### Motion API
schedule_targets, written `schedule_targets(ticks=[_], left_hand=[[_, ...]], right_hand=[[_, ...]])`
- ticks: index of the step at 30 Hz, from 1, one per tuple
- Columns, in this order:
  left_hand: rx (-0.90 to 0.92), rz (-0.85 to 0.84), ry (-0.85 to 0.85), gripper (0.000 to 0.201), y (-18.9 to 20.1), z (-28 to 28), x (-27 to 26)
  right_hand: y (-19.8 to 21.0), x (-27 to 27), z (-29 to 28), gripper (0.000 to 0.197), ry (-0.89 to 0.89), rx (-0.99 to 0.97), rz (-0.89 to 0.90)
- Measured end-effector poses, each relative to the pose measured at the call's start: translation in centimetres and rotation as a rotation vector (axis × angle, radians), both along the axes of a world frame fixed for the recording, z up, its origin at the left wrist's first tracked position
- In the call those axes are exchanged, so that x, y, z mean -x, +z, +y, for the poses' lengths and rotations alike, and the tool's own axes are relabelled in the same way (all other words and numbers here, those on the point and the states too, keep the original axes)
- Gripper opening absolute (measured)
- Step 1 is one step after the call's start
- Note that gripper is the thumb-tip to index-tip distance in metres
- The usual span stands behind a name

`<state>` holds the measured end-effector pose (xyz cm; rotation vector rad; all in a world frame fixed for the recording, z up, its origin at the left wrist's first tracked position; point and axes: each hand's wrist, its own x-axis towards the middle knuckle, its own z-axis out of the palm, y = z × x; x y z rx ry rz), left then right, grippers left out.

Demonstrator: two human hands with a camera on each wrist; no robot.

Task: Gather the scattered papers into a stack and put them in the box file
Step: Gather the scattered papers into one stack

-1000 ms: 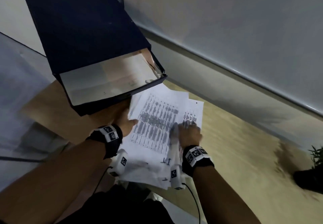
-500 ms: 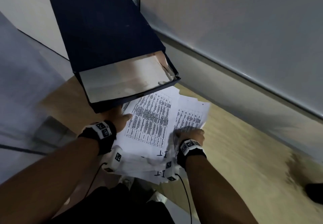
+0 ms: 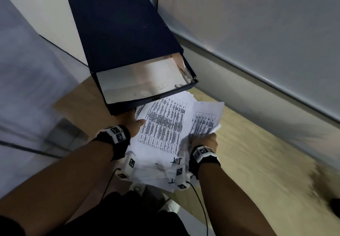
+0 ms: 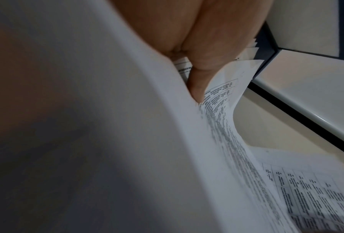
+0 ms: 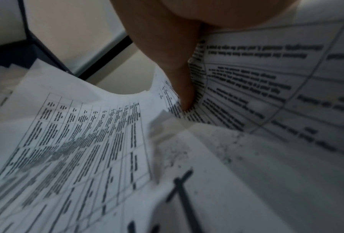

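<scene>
papers (image 3: 163, 125) far edge hidden under box file (image 3: 125, 38) | left hand (image 3: 135, 123) fingers unseen

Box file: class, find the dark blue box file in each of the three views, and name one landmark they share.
Head: box file fills upper centre, open mouth facing the papers.
Left wrist: a dark corner at upper right.
Right wrist: dark edge at upper left.
Shared landmark: the printed table on the papers.

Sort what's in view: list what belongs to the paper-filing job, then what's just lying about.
Part of the job:
- papers, an untidy bundle
- box file, open, dark blue
- left hand, gripping the bundle's left edge
- right hand, gripping its right edge

Just lying about:
- wooden table
- dark object at the far right edge, too blurred to identify
</scene>
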<state>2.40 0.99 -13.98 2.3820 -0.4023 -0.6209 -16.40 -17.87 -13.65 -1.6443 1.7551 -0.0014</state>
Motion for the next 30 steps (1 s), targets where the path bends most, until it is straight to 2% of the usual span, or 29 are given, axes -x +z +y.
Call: schedule_targets(ticks=[3,5,7,11,14,17,20,22,27,29,30], left_hand=[[-0.021,0.022,0.019,0.076,0.0,0.3,-0.2],[-0.036,0.021,0.021,0.07,-0.1,0.4,-0.3],[-0.035,0.02,0.02,0.066,-0.3,0.5,-0.2],[-0.036,0.077,-0.017,0.069,-1.1,-1.1,0.8],[0.022,0.155,-0.035,0.065,-2.2,-3.0,2.0],[0.014,0.153,-0.005,0.061,-2.4,-5.2,3.5],[-0.028,0.145,-0.005,0.068,-2.2,-6.8,4.6],[-0.01,0.154,-0.048,0.079,-2.5,-7.3,5.0],[-0.057,0.187,-0.1,0.072,-3.1,-7.9,5.6],[-0.027,0.211,-0.111,0.075,-5.4,-8.1,5.2],[-0.027,0.199,-0.13,0.079,-5.3,-8.0,5.1]], right_hand=[[-0.2,1.2,-1.0,0.058,-0.034,-0.08,-0.045],[-0.1,2.9,-2.5,0.068,-0.035,-0.152,-0.039],[1.4,4.8,-4.1,0.068,-0.021,-0.14,-0.054],[7.1,8.9,-7.3,0.055,0.073,0.138,-0.016],[11.6,10.8,-9.2,0.054,0.106,0.323,-0.072],[16.6,11.8,-10.0,0.041,0.158,0.44,-0.23],[21.0,12.3,-10.0,0.041,0.191,0.51,-0.371],[22.4,12.7,-9.9,0.043,0.19,0.469,-0.552],[23.8,12.1,-9.1,0.033,0.174,0.26,-0.876],[23.8,11.6,-9.3,0.033,0.16,0.135,-1.05],[23.5,11.4,-9.0,0.029,0.131,0.084,-1.087]])
